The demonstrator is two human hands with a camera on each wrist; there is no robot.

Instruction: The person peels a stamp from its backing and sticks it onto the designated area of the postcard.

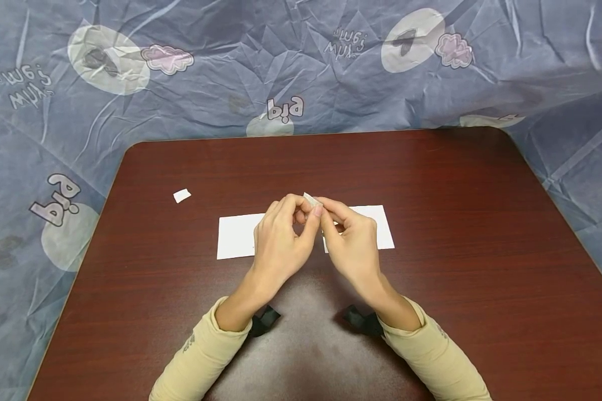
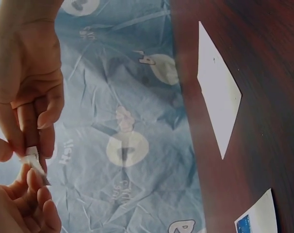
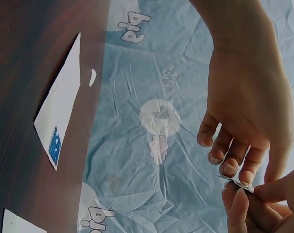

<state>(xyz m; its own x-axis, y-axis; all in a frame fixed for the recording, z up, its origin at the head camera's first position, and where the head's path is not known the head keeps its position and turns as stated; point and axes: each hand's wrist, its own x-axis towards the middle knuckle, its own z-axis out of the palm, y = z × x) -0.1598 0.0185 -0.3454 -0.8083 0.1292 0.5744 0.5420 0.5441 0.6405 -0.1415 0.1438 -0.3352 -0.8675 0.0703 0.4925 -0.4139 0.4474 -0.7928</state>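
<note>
Over the middle of the table, the left hand point(image 1: 283, 236) and the right hand point(image 1: 353, 242) meet at the fingertips. Between them they pinch a small, thin whitish piece point(image 1: 311, 199) that looks like paper, partly covered by the fingers. In the left wrist view this piece point(image 2: 34, 162) appears bent. Below the left hand lies a white card point(image 1: 236, 236), and the right wrist view shows a blue printed patch point(image 3: 55, 145) on it. A second white card point(image 1: 383, 227) lies below the right hand. The hands hide parts of both cards.
A small white scrap point(image 1: 182, 195) lies at the back left of the dark red-brown table point(image 1: 456, 267). Behind the table hangs a creased blue patterned cloth point(image 1: 221, 72). Black devices point(image 1: 266, 321) sit under the wrists, by the light yellow sleeves point(image 1: 200, 351).
</note>
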